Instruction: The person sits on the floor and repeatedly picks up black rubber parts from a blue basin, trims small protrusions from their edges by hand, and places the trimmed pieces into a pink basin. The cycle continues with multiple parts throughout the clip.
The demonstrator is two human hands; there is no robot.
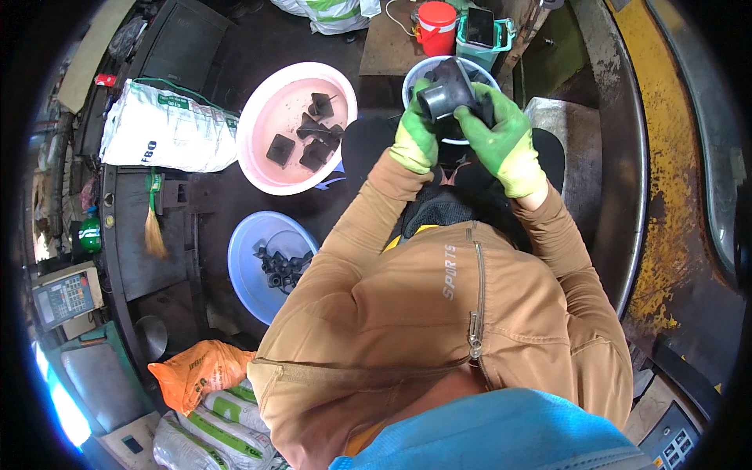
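Note:
Over a light blue basin (413, 72), I hold up a black plastic part (446, 92) with a round tube end and a flat, squarish side. My left hand (417, 131) is closed round its left side. Gloved in green like the left, my right hand (501, 139) grips its right side, thumb by the tube. Something dark shows between the right fingers; whether it belongs to the part I cannot tell. Left of my hands, a pink basin (252, 117) holds several black flared parts (319, 141). Nearer me, a blue basin (244, 237) contains smaller black pieces (282, 270).
A red lidded jug (436, 30) and a teal basket (478, 53) holding a dark device stand beyond the basin. White sacks (168, 129) and an orange bag (202, 374) lie at left, near a small broom (154, 227). A yellow-painted machine (662, 180) borders the right.

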